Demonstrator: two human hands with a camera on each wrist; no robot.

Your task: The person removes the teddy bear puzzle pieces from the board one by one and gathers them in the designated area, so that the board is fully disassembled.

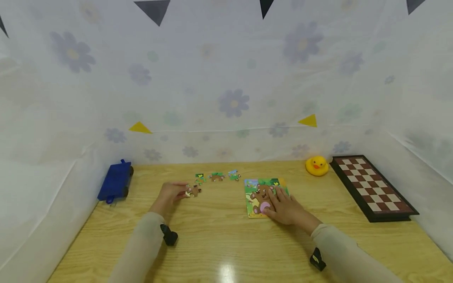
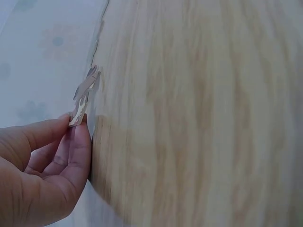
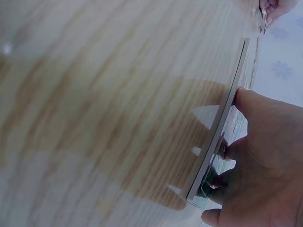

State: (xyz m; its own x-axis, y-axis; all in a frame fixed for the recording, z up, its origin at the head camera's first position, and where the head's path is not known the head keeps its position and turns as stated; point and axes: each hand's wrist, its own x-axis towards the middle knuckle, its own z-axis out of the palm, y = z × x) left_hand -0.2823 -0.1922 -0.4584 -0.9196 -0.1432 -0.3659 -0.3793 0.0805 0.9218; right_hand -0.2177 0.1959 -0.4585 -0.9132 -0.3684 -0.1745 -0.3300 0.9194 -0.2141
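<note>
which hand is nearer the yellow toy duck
Right: the right hand is in front and slightly left of the duck; the left hand is also in front, much farther left.

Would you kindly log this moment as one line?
left hand: pinches brown puzzle piece | right hand: rests on bear puzzle | loose pieces: on table, beyond held piece

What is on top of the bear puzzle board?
The right hand rests on the bear puzzle board. Most of the bear's face shows; the surface under the hand is covered.
</note>
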